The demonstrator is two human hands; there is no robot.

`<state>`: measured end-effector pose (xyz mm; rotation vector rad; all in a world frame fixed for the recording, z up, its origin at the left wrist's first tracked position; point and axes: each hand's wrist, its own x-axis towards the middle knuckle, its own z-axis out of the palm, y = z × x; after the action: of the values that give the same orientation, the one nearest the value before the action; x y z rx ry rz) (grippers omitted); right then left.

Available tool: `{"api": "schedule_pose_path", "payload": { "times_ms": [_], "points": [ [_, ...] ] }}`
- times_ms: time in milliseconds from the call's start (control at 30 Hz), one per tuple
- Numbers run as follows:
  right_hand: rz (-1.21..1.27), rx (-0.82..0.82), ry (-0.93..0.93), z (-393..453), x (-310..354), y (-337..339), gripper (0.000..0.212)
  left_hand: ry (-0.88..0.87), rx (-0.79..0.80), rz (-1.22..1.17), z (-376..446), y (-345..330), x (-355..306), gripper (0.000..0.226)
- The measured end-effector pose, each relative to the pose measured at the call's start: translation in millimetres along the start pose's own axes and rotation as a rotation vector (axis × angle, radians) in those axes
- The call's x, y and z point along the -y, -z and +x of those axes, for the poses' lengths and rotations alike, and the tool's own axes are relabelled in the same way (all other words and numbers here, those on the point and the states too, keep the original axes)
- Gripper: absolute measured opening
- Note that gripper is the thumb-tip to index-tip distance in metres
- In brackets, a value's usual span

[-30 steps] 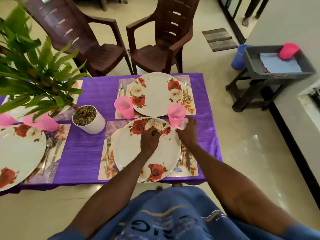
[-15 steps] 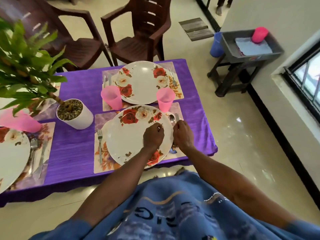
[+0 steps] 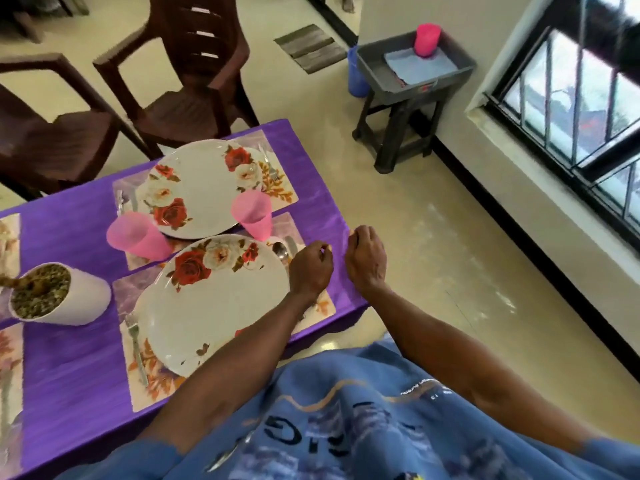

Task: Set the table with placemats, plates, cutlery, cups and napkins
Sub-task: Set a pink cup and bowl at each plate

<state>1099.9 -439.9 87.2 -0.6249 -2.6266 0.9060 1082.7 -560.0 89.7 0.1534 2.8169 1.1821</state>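
Both hands have been drawn off the near plate toward the surface's right edge, the left hand and right hand loosely curled, apparently empty, so napkins in the grey tray seem next.

Soft daylight enters through the barred window on the right, leaving a pale glare on the glossy floor beside it. Shadows are weak. The whole view is slightly smeared by motion blur, and straight lines bow toward the wide-angle edges.
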Motion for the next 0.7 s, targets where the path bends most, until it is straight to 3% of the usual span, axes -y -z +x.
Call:
{"api": "schedule_pose_path", "payload": {
  "times_ms": [200, 533, 700],
  "points": [
    [0.018, -0.048, -0.075, 70.4, -62.9, 36.1, 0.018, -0.048, 0.026, 0.019, 45.4, -74.4, -65.1, 0.023],
    [-0.266, 0.315, -0.219, 163.3, -214.9, 132.5, 0.022, -0.007, 0.326, 0.268, 82.6, -219.7, -173.0, 0.018],
    [-0.338, 0.444, -0.299, 187.1, -265.3, 151.7, 0.021, -0.094, 0.545, 0.401, 103.4, -260.0, -199.0, 0.024]
  ]
}}
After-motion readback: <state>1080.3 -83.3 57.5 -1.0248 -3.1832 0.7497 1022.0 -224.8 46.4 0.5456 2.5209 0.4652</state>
